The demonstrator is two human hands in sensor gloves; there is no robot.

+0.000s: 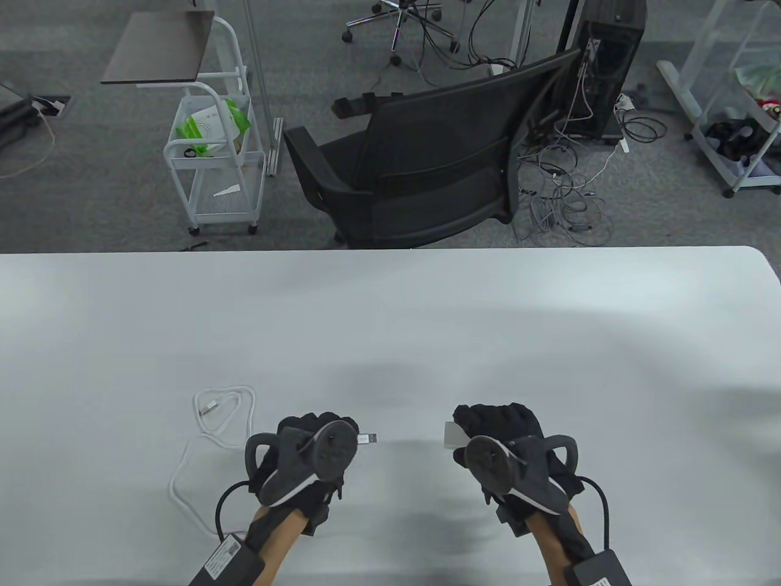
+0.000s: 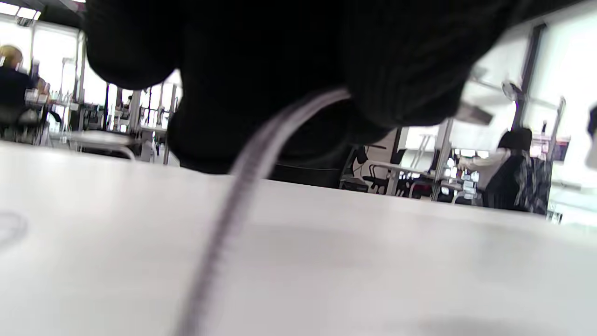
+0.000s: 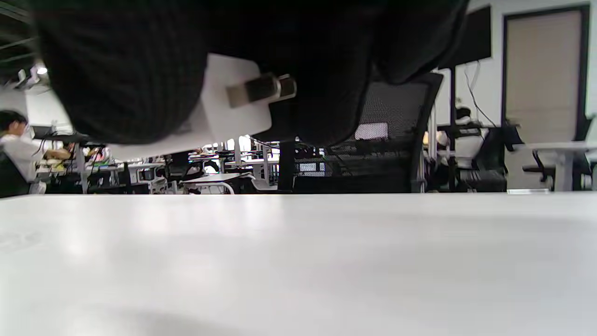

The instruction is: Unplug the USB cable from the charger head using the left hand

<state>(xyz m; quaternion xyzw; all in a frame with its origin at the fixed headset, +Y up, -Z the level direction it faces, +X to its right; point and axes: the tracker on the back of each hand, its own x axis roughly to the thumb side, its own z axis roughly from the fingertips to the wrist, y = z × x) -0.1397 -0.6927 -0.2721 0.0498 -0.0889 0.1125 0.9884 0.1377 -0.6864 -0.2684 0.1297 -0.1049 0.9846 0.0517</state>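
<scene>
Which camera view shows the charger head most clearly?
The right wrist view: the white charger head shows with its metal prongs, held by the right hand. The table view shows only one white corner. The left wrist view does not show it.

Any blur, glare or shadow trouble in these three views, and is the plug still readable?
Table view: sharp, soft hand shadows on the table; the USB plug reads clearly in the left hand, apart from the charger head. Left wrist view: cable smeared, windows blown out. Right wrist view: the right hand is dark and close; charger head sharp.
</scene>
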